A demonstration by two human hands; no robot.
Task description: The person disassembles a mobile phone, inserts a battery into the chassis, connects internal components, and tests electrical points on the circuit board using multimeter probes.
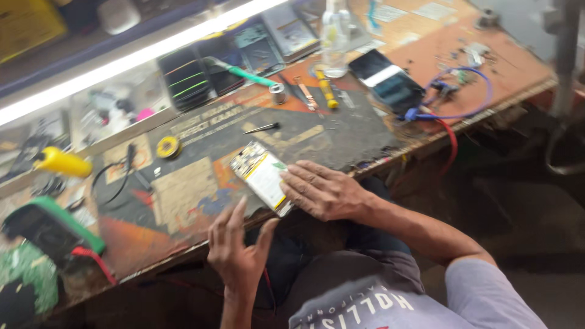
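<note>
Pressing flat, the right hand rests open on the phone part, closing around nothing. Its long axis runs from 11 to 5 o'clock. The left hand, open and empty, hovers at 7 o'clock from it, just beside.

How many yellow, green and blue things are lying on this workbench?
Yellow: 3 – bottle, solder reel, screwdriver
Green: 2 – tool handle, meter casing
Blue: 1 – cable
Total: 6
</note>
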